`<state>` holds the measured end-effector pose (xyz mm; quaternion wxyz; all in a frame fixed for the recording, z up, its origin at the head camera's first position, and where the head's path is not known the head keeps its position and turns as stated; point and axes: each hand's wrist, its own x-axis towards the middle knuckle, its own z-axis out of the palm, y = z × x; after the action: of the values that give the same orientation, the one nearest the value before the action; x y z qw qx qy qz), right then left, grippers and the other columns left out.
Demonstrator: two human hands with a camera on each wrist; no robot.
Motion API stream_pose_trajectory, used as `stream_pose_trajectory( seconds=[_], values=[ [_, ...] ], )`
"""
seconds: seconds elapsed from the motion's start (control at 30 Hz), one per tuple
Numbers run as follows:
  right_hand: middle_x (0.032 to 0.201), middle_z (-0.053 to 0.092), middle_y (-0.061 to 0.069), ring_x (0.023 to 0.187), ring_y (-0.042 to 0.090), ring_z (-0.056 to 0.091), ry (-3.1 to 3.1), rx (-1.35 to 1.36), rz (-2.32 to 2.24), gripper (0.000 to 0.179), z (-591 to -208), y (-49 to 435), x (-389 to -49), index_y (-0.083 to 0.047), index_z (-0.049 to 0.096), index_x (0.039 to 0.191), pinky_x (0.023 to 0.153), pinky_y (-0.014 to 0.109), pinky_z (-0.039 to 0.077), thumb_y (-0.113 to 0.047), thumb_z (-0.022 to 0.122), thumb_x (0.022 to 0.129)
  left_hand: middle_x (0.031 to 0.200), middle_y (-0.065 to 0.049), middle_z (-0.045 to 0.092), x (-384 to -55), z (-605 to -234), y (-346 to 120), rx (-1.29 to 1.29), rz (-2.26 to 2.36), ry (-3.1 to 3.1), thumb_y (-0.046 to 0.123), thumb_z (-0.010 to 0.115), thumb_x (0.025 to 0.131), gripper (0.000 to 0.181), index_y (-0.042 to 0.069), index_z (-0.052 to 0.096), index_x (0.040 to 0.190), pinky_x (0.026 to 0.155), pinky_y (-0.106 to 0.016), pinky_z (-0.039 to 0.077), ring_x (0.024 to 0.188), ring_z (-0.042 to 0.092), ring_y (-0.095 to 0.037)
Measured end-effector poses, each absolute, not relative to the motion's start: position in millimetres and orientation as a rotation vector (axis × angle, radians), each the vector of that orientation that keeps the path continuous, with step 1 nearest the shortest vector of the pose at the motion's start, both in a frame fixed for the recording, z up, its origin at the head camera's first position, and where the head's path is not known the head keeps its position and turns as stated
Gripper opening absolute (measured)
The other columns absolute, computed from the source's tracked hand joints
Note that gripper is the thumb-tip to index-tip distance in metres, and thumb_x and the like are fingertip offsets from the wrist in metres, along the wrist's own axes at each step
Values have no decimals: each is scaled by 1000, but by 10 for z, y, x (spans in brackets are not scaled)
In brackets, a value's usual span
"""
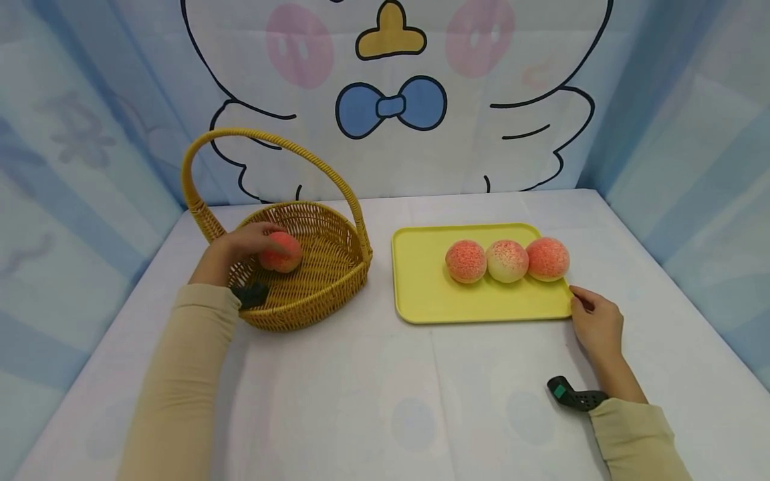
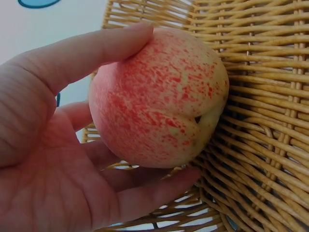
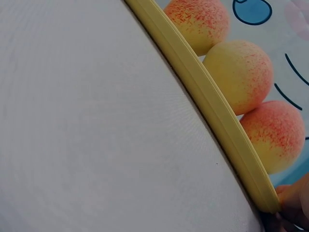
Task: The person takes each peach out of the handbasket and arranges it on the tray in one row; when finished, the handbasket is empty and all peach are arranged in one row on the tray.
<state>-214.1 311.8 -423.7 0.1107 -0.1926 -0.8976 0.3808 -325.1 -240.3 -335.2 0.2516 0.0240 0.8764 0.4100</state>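
My left hand grips a pink and cream peach, thumb over its top and fingers beneath, inside the wicker basket. In the left wrist view the basket's woven wall stands close behind the fruit. At the right, my right hand pinches the near right corner of a yellow tray. On that tray three peaches sit in a row: a left one, a paler middle one and a right one. The right wrist view shows thumb and fingers at the tray's corner.
The basket's tall arched handle rises over its opening. A white cloth covers the table. Behind stands a curtain with a cartoon print, and blue drapes hang at both sides. A black wrist device sits by the right sleeve.
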Motion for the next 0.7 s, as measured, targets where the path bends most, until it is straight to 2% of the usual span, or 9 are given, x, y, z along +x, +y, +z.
stream_pose_trajectory(
  seconds=[0.2,0.43,0.7],
  values=[
    [123,53,24,110,31,48,-2636,-546,1108,37,-4238,3126,-2135,4,50,128,86,43,43,-10,40,96,140,-26,23,-3251,-3367,-2432,15,1124,2360,26,64,85,79,0,18,144,87,-52,43,120,35,-41],
    [122,52,24,109,32,48,-2643,-538,1109,37,-4248,3106,-2131,5,50,128,86,43,43,-9,39,96,131,-25,34,-3208,-3341,-2440,78,1182,2472,22,69,82,69,2,32,137,82,-46,47,112,43,-37],
    [121,53,24,107,31,49,-2640,-532,1083,36,-4241,3118,-2133,5,51,127,83,40,43,-9,40,96,125,-18,45,-3109,-3121,-2325,164,1295,2544,25,73,80,69,11,36,136,72,-41,48,100,48,-29]
  ],
)
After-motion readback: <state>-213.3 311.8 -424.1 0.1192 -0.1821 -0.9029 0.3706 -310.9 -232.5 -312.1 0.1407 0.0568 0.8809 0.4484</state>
